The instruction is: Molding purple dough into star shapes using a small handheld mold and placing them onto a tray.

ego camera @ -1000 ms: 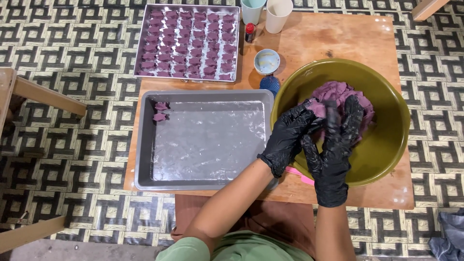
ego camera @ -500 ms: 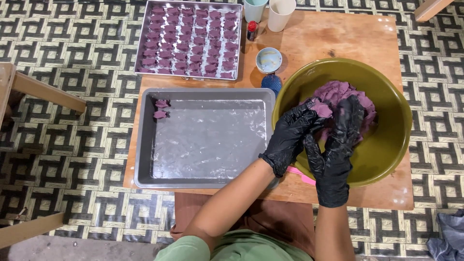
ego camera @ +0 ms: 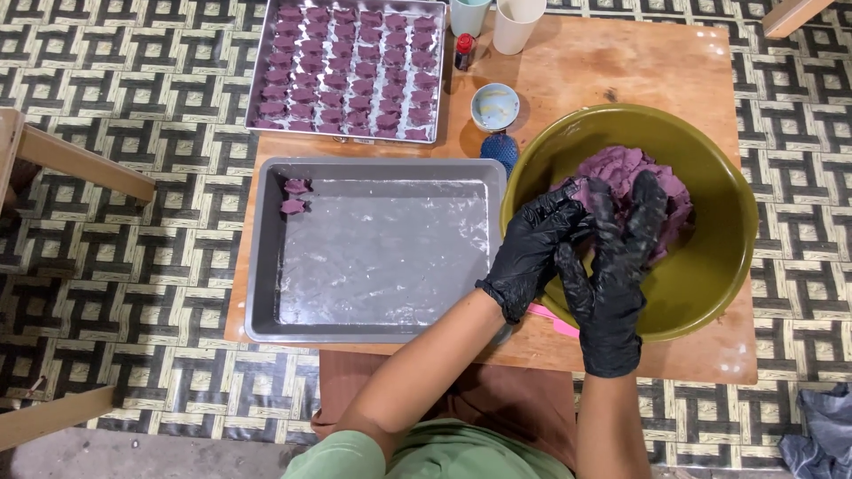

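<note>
Your right fingers (ego camera: 646, 200) reach further over the purple dough (ego camera: 626, 168) than they did a second ago, stretched long and close together with the tips pressed onto the mound. The right hand (ego camera: 612, 266) has slid forward from the near rim toward the bowl's middle. Your left fingers (ego camera: 557, 206) are curled in, and their tips pinch at the dough's near left edge, where half a second ago they hovered more loosely. So the left hand (ego camera: 531, 253) now has a grip on a bit of the mass while the right holds the bulk down.

The dough sits in the olive-green bowl (ego camera: 710, 284) on the right of the wooden table (ego camera: 621, 66). Left of the bowl lies the grey tray (ego camera: 262, 266), with two small purple shaped pieces (ego camera: 294, 196) in its far left corner, unchanged. Beyond it, the filled tray (ego camera: 263, 66) holds rows of the same pieces.
</note>
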